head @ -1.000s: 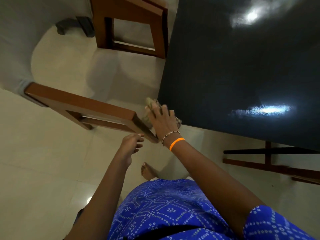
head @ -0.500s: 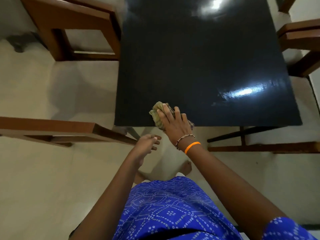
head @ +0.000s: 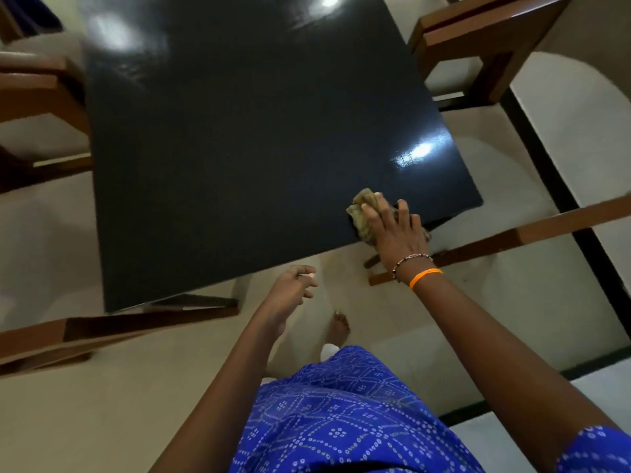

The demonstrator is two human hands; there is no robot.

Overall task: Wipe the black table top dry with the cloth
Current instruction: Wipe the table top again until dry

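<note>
The right hand (head: 396, 233) presses flat, fingers spread, on the bunched cloth (head: 362, 213) lying lengthwise toward the worktop (head: 239, 148) edge; the left hand (head: 290, 288) hangs loosely curled, empty.

A black table top (head: 246, 138) lies bare and open to passage; wooden chairs crowd its far-left (head: 37, 93), far-right (head: 485, 39) and near-left (head: 102, 332) edges.

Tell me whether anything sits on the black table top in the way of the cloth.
Nothing visible does. The right hand presses the crumpled olive cloth near the glossy black table top's near edge; the surface beyond lies bare.
</note>
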